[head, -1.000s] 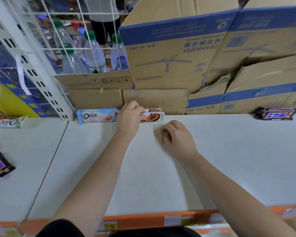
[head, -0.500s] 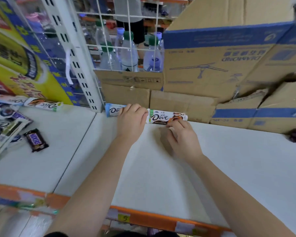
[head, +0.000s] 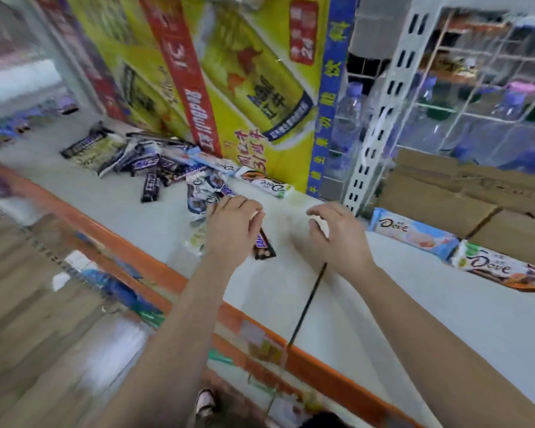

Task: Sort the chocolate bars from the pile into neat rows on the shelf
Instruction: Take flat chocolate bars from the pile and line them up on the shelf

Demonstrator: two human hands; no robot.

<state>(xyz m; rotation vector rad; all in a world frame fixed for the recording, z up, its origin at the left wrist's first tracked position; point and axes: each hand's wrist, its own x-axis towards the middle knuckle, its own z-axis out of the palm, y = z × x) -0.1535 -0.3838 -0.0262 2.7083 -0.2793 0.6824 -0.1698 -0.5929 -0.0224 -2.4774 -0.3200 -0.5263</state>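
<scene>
Left grip sat over the near edge of the pile, fingers bent down above a dark Snickers bar. Blur: cannot tell whether it was clamped on anything. Right grip was loosely curled with nothing in it, above the bare shelf, probably waiting to take the next bar.

The row had been started at right. The blue Dove bar and white Dove bar lay end to end, long axes along the shelf back against the cardboard boxes, logos up, presumably for reading. The Snickers bar lay askew to the row, its long axis pointing toward the shelf front.
</scene>
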